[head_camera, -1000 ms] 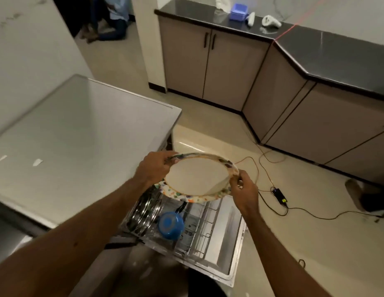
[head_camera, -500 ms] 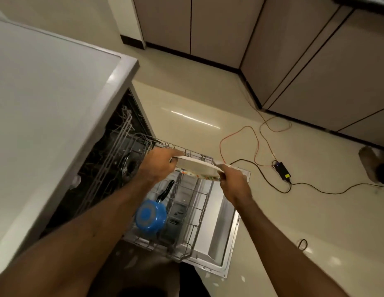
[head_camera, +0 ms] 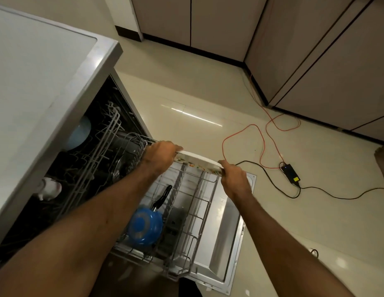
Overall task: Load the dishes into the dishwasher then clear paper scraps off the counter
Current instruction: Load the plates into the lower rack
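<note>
gripping the plate (head_camera: 197, 162) by opposite rims, the left hand (head_camera: 160, 156) and right hand (head_camera: 235, 177) each curl fingers round its edge. it hangs tipped nearly edge-on over the lower rack's (head_camera: 199, 202) far end, probably to drop upright between tines, clear of the blue pan (head_camera: 145, 227); which slot is unclear.

White plate (head_camera: 198, 161) w/ multicolour rim print, blue pan (head_camera: 145, 229), orange cable (head_camera: 251, 125), poss. pale-blue bowl (head_camera: 79, 133).

I see dim, warm light, glare streaking the floor (head_camera: 208, 99) mid-frame. The dishwasher (head_camera: 120, 99) is dark inside; edges bend.
</note>
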`<action>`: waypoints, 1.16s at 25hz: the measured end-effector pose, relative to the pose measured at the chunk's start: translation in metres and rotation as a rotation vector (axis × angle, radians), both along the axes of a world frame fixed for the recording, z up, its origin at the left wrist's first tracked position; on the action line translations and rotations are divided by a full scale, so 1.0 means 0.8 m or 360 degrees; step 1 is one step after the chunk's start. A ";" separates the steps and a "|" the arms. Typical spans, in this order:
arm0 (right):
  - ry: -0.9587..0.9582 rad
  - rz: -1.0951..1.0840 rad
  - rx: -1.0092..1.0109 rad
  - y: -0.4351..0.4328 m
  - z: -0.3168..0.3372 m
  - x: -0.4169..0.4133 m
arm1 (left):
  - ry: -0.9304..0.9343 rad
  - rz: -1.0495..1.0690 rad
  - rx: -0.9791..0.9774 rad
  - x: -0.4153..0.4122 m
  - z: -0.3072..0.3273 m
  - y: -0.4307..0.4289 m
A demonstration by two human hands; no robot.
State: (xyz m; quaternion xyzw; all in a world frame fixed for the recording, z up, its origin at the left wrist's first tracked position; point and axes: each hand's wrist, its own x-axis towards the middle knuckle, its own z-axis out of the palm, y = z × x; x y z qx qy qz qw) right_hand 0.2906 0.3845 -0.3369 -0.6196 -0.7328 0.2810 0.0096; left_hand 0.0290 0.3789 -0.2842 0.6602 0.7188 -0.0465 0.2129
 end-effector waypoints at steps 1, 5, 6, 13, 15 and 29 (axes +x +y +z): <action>-0.0026 0.0007 -0.0001 0.000 -0.003 0.000 | 0.0003 0.0004 -0.0011 -0.001 -0.007 0.000; -0.0065 0.0024 -0.0015 -0.001 -0.017 -0.006 | -0.0017 0.0057 -0.0012 -0.007 -0.039 0.000; -0.0039 0.0030 -0.0018 0.001 -0.021 -0.010 | -0.0048 0.0105 0.0002 -0.010 -0.046 0.001; 0.0039 0.0002 -0.0113 0.016 -0.043 -0.034 | -0.0116 0.0242 -0.0089 -0.032 -0.080 0.013; 0.0058 -0.0005 -0.0143 0.025 -0.048 -0.039 | -0.0148 0.0262 -0.0108 -0.037 -0.088 0.018; 0.0074 -0.0076 0.0047 0.035 -0.028 -0.006 | -0.0099 -0.0140 0.0412 -0.031 -0.044 0.044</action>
